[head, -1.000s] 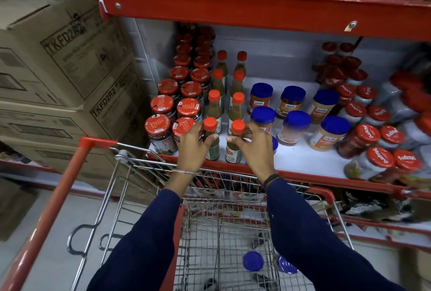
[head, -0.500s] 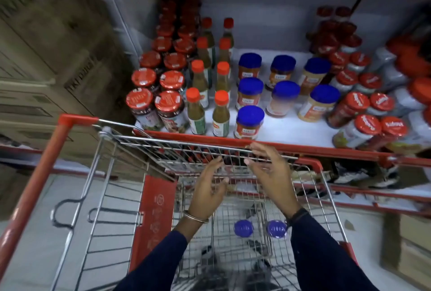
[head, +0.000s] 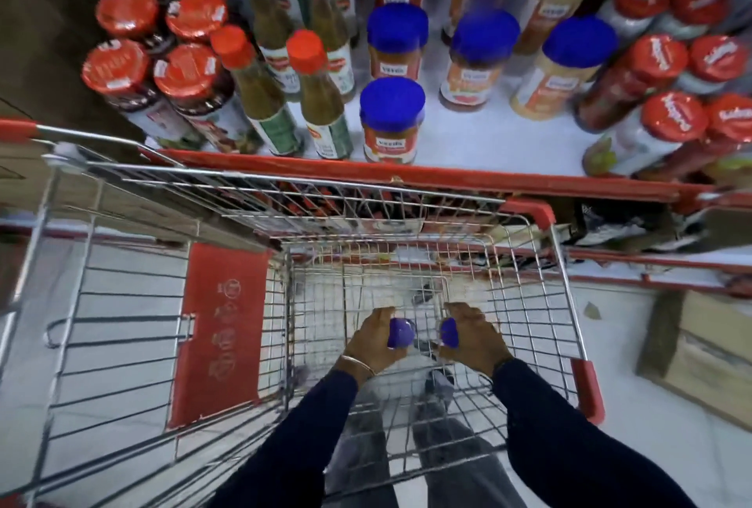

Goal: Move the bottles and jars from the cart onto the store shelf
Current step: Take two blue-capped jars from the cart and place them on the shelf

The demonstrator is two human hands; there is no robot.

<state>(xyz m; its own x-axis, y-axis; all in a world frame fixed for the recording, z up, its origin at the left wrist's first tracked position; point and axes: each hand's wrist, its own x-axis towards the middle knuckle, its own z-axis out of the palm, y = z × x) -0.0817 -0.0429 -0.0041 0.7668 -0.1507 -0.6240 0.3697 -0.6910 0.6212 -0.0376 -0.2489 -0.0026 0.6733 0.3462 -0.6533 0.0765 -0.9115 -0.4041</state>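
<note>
Two hands (head: 376, 338) (head: 472, 334), two blue-lidded jars (head: 401, 332) (head: 449, 331), cart (head: 541, 247)

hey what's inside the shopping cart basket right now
Two blue-lidded jars, one under the left hand and one under the right hand, low inside the cart. Only the lids show; the hands cover the jar bodies. No other items are visible.

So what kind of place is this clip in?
Most likely a grocery store aisle: a shelf stocked with rows of jars and bottles, and a wire shopping cart.
</note>
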